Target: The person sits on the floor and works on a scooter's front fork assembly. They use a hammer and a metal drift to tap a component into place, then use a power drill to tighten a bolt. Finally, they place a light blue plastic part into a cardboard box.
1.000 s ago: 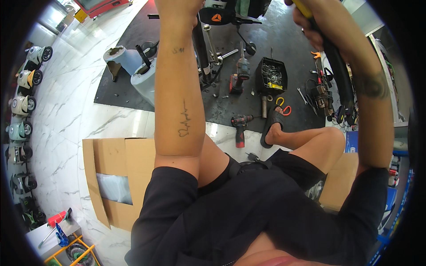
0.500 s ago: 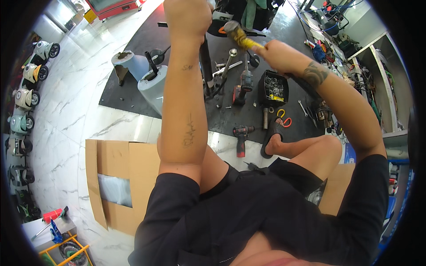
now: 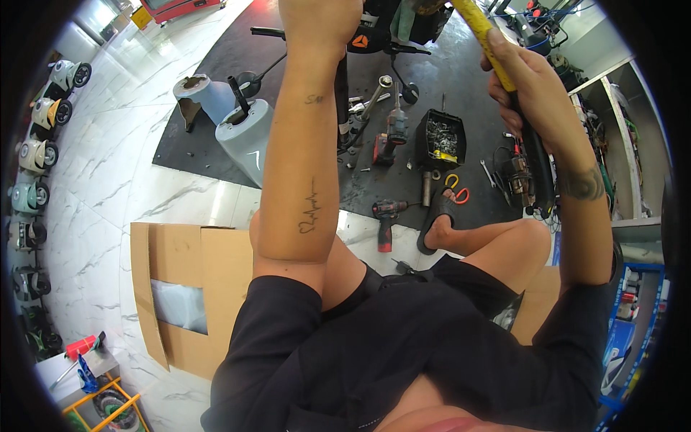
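Note:
My right hand is closed round the yellow and black handle of a hammer, raised at the upper right. The hammer's head shows only in part at the top edge. Stretched far forward, my left hand is a fist at the top edge; what it grips is hidden. Just right of it is a black vehicle part with an orange mark. A dark upright tube stands beside my left forearm. Left of that forearm are pale blue body shells.
On the dark mat lie a long ratchet, a red-black power wrench, a black tray of screws and scissors. A cordless drill lies nearer. Cardboard is at left, open shelving at right.
My right hand has swung the hammer up and to the right, turning its handle steeper. My left fist has shifted slightly right, and the view has moved a little.

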The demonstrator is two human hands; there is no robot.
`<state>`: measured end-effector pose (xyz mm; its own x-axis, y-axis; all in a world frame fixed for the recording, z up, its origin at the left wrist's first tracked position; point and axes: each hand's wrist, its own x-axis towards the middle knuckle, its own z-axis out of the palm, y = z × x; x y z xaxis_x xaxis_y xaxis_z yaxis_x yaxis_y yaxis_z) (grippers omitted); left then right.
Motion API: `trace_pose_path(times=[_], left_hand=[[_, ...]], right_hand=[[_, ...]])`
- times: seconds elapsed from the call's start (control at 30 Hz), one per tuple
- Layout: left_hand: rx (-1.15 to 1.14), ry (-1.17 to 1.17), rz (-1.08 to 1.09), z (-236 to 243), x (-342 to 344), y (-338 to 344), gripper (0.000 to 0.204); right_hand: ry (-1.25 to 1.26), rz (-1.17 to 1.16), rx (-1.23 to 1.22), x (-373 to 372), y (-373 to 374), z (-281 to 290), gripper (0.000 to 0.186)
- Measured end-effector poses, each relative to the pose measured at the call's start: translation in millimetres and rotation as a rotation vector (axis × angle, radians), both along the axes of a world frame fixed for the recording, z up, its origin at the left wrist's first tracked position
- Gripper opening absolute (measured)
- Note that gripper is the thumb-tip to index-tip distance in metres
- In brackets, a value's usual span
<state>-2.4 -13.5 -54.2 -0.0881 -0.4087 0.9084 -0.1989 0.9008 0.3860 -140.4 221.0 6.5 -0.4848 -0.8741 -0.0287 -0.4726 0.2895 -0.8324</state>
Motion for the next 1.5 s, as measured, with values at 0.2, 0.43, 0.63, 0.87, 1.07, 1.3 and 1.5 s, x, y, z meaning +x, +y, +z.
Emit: trace_pose_path(times=[0.2, 0.43, 0.63, 0.87, 1.07, 1.3, 1.5], left_hand=[[0.681, 0.283, -0.464, 1, 2, 3, 0.024], [-0.23, 0.056, 0.149, 13, 11, -2, 0.024], [0.344, 0.17, -0.21, 14, 35, -9, 0.014], [-0.163, 0.045, 0.188, -5, 12, -22, 0.013], [-0.271, -0.013, 0.233, -14, 9, -30, 0.013], [0.259, 0.455, -0.278, -13, -2, -18, 0.036], [0.703, 0.588, -0.569, -4, -11, 20, 0.052]], right_hand=[[-0.018, -0.009, -0.16, 17, 21, -12, 0.057], [-0.085, 0.034, 0.133, 37, -11, -103, 0.056], [-0.297, 0.017, -0.044, 20, -7, -68, 0.056], [-0.25, -0.01, -0.113, 22, 26, -42, 0.055], [-0.314, -0.089, -0.008, -11, 65, -91, 0.054], [-0.456, -0.189, 0.056, -44, 101, -141, 0.054], [-0.546, -0.258, 0.035, -75, 114, -191, 0.054]])
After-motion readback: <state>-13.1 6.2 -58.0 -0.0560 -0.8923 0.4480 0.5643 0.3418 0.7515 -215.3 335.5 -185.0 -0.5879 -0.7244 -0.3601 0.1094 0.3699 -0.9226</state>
